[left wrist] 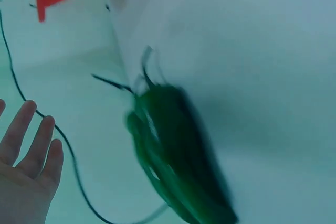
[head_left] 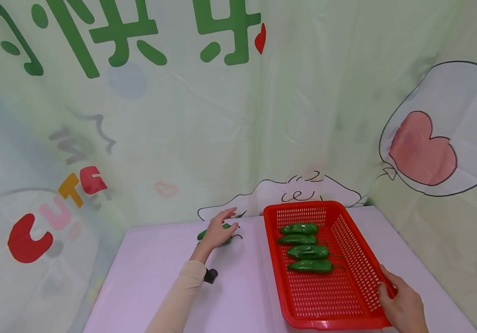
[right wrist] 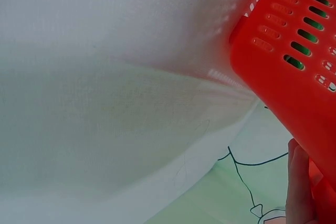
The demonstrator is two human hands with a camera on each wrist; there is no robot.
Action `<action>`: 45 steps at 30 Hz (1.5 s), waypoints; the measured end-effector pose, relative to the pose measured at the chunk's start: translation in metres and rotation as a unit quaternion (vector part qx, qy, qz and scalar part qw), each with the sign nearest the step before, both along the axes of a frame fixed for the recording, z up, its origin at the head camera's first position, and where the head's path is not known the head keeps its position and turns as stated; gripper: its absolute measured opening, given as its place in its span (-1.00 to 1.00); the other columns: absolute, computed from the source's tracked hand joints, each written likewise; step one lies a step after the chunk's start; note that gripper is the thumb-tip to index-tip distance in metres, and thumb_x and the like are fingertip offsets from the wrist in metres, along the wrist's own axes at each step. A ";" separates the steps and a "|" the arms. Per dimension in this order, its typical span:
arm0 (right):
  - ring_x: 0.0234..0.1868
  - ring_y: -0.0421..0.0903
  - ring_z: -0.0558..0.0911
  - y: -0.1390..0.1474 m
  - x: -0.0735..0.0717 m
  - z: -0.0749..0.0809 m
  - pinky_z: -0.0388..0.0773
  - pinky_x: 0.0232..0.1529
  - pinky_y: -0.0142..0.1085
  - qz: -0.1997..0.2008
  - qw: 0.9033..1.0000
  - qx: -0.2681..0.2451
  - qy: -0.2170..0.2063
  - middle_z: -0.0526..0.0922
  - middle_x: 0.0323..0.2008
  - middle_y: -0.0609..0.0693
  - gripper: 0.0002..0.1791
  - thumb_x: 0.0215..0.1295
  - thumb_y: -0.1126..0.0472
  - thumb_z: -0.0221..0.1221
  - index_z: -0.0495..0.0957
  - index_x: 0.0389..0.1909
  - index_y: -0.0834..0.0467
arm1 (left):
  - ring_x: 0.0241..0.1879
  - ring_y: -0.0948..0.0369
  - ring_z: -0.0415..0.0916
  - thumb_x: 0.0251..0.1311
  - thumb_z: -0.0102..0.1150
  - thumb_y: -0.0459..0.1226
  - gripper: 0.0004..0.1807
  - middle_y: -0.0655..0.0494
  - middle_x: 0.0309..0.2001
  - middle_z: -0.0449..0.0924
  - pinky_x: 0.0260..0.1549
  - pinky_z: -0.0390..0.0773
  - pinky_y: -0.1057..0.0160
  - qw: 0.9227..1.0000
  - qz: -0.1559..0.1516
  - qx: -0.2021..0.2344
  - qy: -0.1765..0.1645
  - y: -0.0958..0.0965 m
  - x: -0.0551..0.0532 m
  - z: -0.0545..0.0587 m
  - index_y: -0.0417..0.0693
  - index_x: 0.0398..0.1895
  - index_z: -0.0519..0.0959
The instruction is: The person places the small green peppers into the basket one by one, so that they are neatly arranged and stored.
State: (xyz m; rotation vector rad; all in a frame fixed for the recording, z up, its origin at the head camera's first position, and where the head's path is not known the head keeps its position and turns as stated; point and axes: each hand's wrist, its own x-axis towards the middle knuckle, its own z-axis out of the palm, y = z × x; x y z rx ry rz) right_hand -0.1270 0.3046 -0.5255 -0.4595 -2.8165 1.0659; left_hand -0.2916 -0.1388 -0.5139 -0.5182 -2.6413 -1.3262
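Observation:
My left hand point(head_left: 217, 230) reaches over green peppers point(head_left: 202, 235) lying close together on the table, its fingers spread and holding nothing. In the left wrist view, the green peppers point(left wrist: 170, 150) lie side by side with their stems up, apart from the left hand's fingers point(left wrist: 38, 148). My right hand point(head_left: 402, 298) grips the right rim of a red plastic basket point(head_left: 326, 310) near its front corner. Inside it, several green peppers point(head_left: 308, 252) lie in a row. From the right wrist, the basket's slotted wall point(right wrist: 283, 72) and part of the right hand point(right wrist: 299, 187) show.
The table point(head_left: 138, 277) is covered in pale cloth. A printed curtain point(head_left: 317, 115) with letters and a balloon drawing hangs behind and along both sides. A small black device point(head_left: 210, 276) sits at my left wrist.

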 end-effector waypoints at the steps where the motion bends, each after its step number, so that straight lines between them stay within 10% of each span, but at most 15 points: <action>1: -0.43 0.01 0.56 0.000 0.000 0.000 0.53 -0.62 -0.33 -0.002 1.000 -0.002 -0.005 0.33 0.20 0.58 -0.39 0.35 0.32 0.01 0.19 0.39 0.42 | 0.19 -0.09 0.46 0.27 0.19 -0.29 -0.44 -0.12 0.17 0.55 0.16 0.41 -0.14 1.000 0.010 -0.001 0.001 -0.007 -0.002 -0.005 -0.08 0.36 0.41; 10: -0.37 0.06 0.55 -0.001 0.002 -0.001 0.53 -0.61 -0.33 -0.012 1.000 -0.009 -0.011 0.33 0.21 0.56 -0.39 0.35 0.33 0.02 0.19 0.40 0.41 | 0.27 -0.12 0.36 0.20 0.18 -0.24 -0.46 -0.16 0.22 0.49 0.23 0.31 -0.14 0.993 0.108 -0.040 -0.013 -0.045 -0.008 -0.042 -0.11 0.29 0.48; 18: -0.47 -0.01 0.54 -0.003 0.004 -0.002 0.51 -0.64 -0.32 0.002 1.000 -0.003 0.013 0.35 0.18 0.58 -0.41 0.35 0.33 0.00 0.23 0.38 0.42 | 0.08 -0.11 0.47 0.14 0.19 -0.29 -0.48 -0.18 0.12 0.55 0.13 0.39 -0.14 0.989 0.132 -0.053 -0.033 -0.049 -0.005 -0.066 -0.21 0.23 0.51; 28: -0.53 -0.05 0.52 -0.004 0.003 0.000 0.51 -0.65 -0.33 0.007 1.000 0.003 0.016 0.35 0.18 0.59 -0.41 0.36 0.33 0.01 0.22 0.38 0.43 | 0.15 -0.08 0.43 0.15 0.25 -0.29 -0.44 -0.13 0.20 0.51 0.19 0.36 -0.11 0.985 0.141 -0.080 -0.060 -0.054 -0.013 -0.069 -0.15 0.28 0.47; 38: -0.55 -0.04 0.51 -0.003 0.004 0.003 0.50 -0.65 -0.33 0.004 1.000 0.001 0.011 0.34 0.19 0.58 -0.42 0.37 0.33 0.02 0.22 0.38 0.42 | -0.07 -0.02 0.46 0.01 0.34 -0.36 -0.48 -0.09 -0.13 0.61 0.00 0.45 -0.06 0.992 0.107 -0.063 0.033 -0.052 -0.002 -0.066 -0.19 0.13 0.57; 45: -0.48 -0.01 0.52 -0.003 0.002 0.003 0.49 -0.64 -0.34 -0.004 1.000 0.011 0.010 0.35 0.18 0.57 -0.42 0.36 0.33 0.02 0.23 0.38 0.41 | -0.10 0.04 0.58 0.05 0.30 -0.41 -0.51 0.05 -0.23 0.67 0.05 0.47 -0.06 0.996 0.085 -0.022 0.000 -0.051 0.007 -0.066 -0.21 0.13 0.56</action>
